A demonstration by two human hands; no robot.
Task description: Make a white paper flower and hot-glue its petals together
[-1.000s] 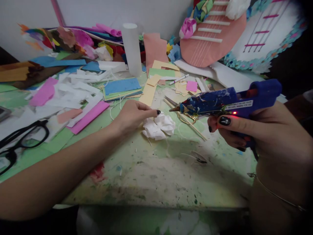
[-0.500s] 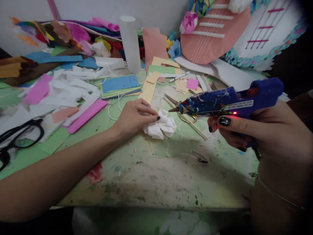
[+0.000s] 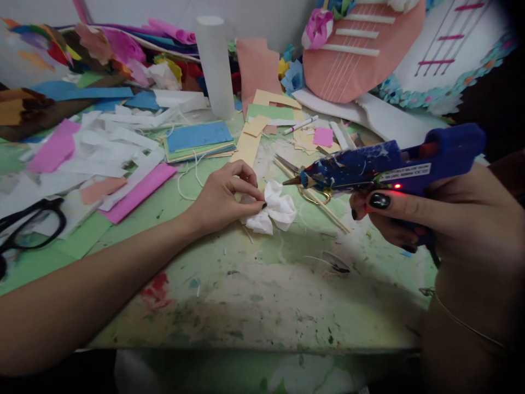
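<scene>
My left hand pinches the left side of a white paper flower between thumb and fingertips, low over the table. Wrapped round the handle of a blue glue gun, my right hand holds it with a red light glowing on its side. The gun's nozzle points left and sits just above the flower's right edge; whether it touches a petal I cannot tell. Behind the nozzle lie scissors with gold handles and a thin wooden stick.
Black-framed glasses and white paper strips lie at the left. Behind are a stack of coloured paper, a white roll and a pink guitar-shaped piece. A small feather-like scrap rests in front.
My left fingers have shifted slightly on the flower, their knuckles more bent. The glue gun has moved a little to the right. The view has shifted slightly.
</scene>
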